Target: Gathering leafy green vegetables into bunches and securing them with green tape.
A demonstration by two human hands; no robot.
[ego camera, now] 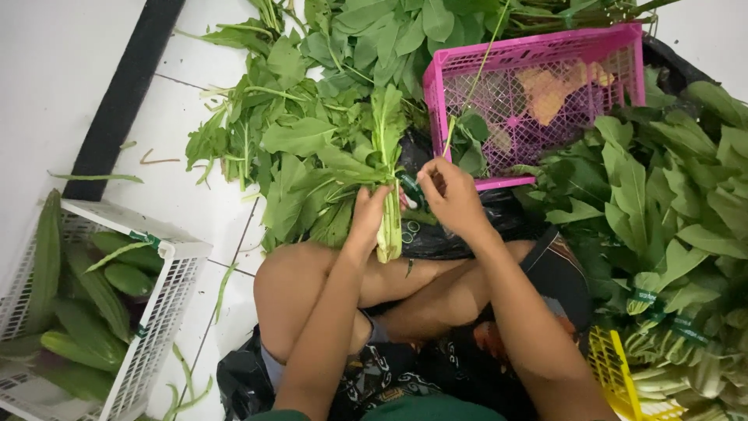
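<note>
View from above of a person sitting cross-legged on a white tiled floor, surrounded by vegetables. The left hand is clenched around a bunch of leafy green stalks with pale cut ends, holding it upright just above the knees, in the middle of the scene. The right hand sits just right of the bunch, fingers pinched on a thin green band that touches the stalks. Beyond the hands, farther away, lies a loose heap of green leaves spread over the floor. To the far right stands a pink plastic lattice basket tilted against more greens. At the right, tied bundles of the same leafy greens are stacked, with a yellow plastic crate near them. At the near left, a white plastic lattice basket holds long green cucumbers
</note>
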